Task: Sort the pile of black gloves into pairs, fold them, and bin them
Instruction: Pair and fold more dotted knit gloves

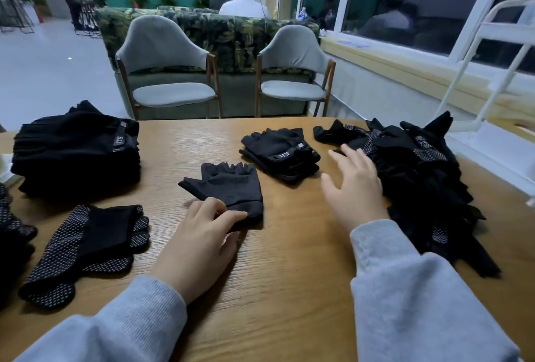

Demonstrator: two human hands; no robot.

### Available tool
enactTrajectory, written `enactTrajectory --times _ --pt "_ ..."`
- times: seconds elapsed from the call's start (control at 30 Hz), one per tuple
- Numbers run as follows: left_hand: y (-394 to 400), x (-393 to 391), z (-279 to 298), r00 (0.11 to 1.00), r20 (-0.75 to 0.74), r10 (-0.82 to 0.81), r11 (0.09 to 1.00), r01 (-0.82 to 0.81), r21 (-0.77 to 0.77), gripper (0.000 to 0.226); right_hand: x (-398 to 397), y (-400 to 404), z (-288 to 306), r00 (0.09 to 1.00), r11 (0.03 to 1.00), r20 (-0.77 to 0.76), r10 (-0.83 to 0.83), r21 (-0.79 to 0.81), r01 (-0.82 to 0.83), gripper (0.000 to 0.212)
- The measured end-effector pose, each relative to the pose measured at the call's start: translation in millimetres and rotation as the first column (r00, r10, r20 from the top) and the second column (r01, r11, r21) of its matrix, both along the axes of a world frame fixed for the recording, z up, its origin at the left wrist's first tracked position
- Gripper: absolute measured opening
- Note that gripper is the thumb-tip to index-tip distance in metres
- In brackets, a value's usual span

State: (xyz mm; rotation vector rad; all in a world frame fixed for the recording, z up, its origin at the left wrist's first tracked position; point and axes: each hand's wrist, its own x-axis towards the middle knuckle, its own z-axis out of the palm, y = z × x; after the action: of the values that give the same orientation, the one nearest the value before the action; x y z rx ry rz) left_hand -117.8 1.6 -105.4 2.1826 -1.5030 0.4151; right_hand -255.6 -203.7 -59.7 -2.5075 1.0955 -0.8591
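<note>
Sleeves (pixel 411 298) of grey knit are seen nearest, both forearms stretched over the table (pixel 292 269). A single glove (pixel 228 185), lying flat mid-table, is pinched at its cuff by the left hand (pixel 199 243), thumb and forefinger curled on the edge. The right hand (pixel 354 188) is spread, fingers straight and apart, holding nothing, its fingertips at the edge of the unsorted pile (pixel 417 173) on the right. A dotted pair (pixel 84 248) lies left; beyond, a folded pair (pixel 280 153) and a tall stack (pixel 78 150). Two chairs (pixel 170 69) stand behind.
</note>
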Motion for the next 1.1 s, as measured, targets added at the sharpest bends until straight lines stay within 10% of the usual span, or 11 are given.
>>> enactTrajectory --times 0.53,1.1 --pt "-2 1 -6 0.998 0.063 0.010 1.000 -0.010 -0.003 0.042 -45 -41 -10 0.879 0.887 0.169 -0.446 -0.051 0.459 0.052" --pt "-5 -4 -3 0.994 0.105 -0.017 0.997 0.009 0.073 0.046 -40 -36 -9 0.902 0.957 0.352 -0.250 -0.054 0.286 0.067"
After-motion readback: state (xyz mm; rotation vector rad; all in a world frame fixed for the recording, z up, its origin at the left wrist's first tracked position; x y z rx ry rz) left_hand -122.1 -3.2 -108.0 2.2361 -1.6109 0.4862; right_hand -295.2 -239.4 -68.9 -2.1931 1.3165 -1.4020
